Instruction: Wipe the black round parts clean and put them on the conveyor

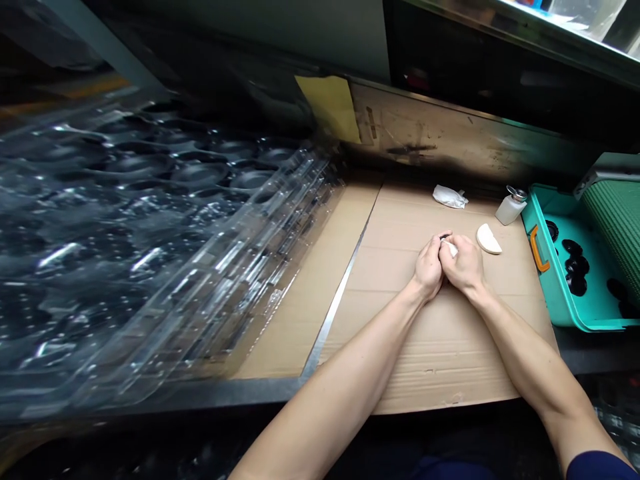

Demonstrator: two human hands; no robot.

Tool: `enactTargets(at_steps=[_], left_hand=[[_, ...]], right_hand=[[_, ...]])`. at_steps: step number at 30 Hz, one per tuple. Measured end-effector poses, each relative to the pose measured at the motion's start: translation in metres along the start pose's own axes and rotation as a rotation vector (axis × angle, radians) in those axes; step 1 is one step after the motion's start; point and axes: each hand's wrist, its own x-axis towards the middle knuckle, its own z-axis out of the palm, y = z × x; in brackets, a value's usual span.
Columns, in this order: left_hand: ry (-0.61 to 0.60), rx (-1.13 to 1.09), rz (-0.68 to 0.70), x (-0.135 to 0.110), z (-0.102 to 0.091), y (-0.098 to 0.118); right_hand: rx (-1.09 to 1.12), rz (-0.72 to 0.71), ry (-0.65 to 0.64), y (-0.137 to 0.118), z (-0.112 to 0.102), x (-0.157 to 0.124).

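Close together over the cardboard sheet (390, 267), my two hands meet with their fingers closed. My left hand (429, 268) grips a small black part (445, 237), of which only a dark edge shows between the fingers. Bunched in my right hand (464, 263) is a piece of white cloth or tissue (451, 249), pressed toward the black part. Just right of my hands lies a white half-round pad (488, 240). A crumpled white cloth (449, 197) rests beyond them, and a small pump bottle (511, 207) with a metal top stands at the back right.
Stacked clear plastic trays (200, 280) with round dark pockets fill the left side. A teal bin (565, 307) with an orange handle and several black round parts (577, 265) stands at the right, beside a green ribbed belt (613, 227). A metal panel (430, 133) borders the back.
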Motion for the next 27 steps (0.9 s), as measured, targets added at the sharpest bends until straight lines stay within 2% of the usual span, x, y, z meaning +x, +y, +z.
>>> enactTargets(at_steps=[3, 6, 15, 21, 27], left_hand=[[-0.016, -0.037, -0.013, 0.000, 0.002, 0.000], [-0.025, -0.054, -0.067, -0.001, 0.004, 0.002], [0.012, -0.114, -0.101, -0.005, 0.011, 0.008], [-0.024, -0.080, -0.101, -0.005, 0.010, 0.007], [-0.011, -0.071, -0.112, -0.005, 0.009, 0.006]], right_hand=[[0.017, 0.030, 0.036, 0.002, 0.000, 0.001], [0.046, 0.001, 0.033, 0.004, -0.001, 0.001], [0.075, 0.032, 0.052, 0.005, 0.003, 0.002], [0.098, 0.037, 0.068, 0.005, 0.001, 0.004], [0.083, 0.034, 0.050, 0.004, 0.002, 0.000]])
